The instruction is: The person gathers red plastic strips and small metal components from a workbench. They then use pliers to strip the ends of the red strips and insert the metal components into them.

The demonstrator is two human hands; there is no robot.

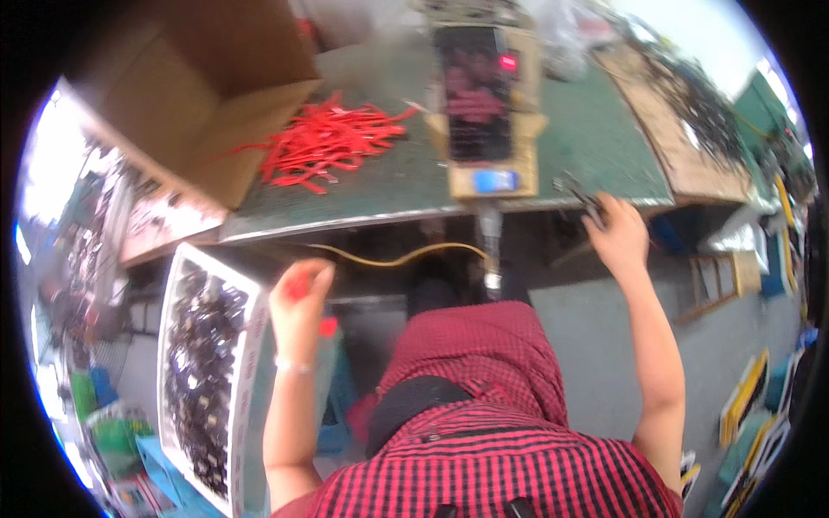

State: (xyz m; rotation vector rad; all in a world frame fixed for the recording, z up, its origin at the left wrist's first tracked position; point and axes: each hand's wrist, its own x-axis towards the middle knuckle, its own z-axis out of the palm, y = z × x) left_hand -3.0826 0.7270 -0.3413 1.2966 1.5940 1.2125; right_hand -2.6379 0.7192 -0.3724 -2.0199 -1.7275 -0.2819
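My left hand (300, 302) is closed over the white box at my left, with a bit of red strip (298, 286) showing between its fingers. By the table's front edge, my right hand (620, 233) is closed on a small dark grey piece (589, 204), blurred and too small to name. On the green table lies a heap of thin red strips (335, 142). The white box (243, 388) holds many small dark shiny parts (203, 363).
A black device with a red light (473, 95) stands on a cardboard base mid-table. An open cardboard box (186, 129) sits at the far left. Dark wire-like pieces (699, 112) lie on cardboard at right. A yellow cord (397, 261) hangs under the table edge.
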